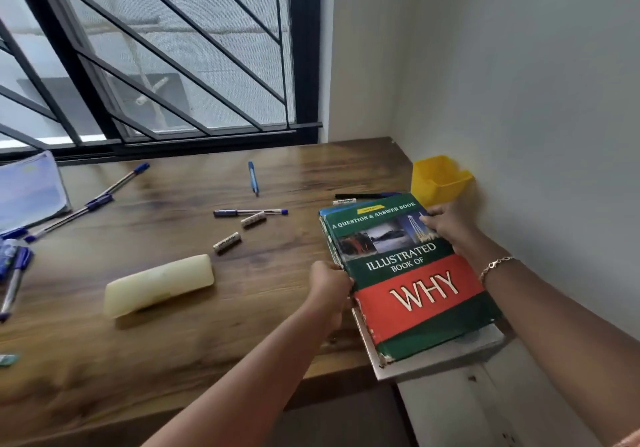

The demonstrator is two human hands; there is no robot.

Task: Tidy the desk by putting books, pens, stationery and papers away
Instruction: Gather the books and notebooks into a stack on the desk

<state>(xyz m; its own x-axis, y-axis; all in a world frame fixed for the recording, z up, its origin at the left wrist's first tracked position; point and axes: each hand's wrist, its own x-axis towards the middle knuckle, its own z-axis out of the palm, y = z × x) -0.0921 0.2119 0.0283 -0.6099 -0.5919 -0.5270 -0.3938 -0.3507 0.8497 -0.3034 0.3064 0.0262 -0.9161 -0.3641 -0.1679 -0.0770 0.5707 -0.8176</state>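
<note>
— Books point(408, 273) first: where did the stack lie?

— At the right end of the wooden desk point(194, 353), close to the wall, its near end jutting past the desk's front edge. On top was a green and red hardcover titled "Illustrated Book of Why"; thinner books showed beneath it, and a grey one stuck out at the bottom.

— And the hands?

— Both were on the stack. The left hand point(329, 285) gripped the left long edge, fingers curled closed around it. The right hand point(450, 225) clasped the far right corner, thumb on the cover and fingers tucked behind; a bracelet point(497, 264) sat on that wrist.

— What stood beside the stack?

— A yellow holder point(438, 178) in the corner against the wall, just beyond the right hand. A black pen point(363, 196) lay at the stack's far end.

— The rest of the desk?

— Scattered things. A blue pen point(253, 178) lay near the window, a clear pen with blue caps point(250, 211) nearer the middle, and two small white cylinders point(227, 242) close to it; I could not read their labels. A cream-coloured case point(159, 285) lay well left of the left hand. More blue-capped pens point(86, 204) ran diagonally toward the left edge, beside a blurred open book point(29, 190) by the window.
</note>
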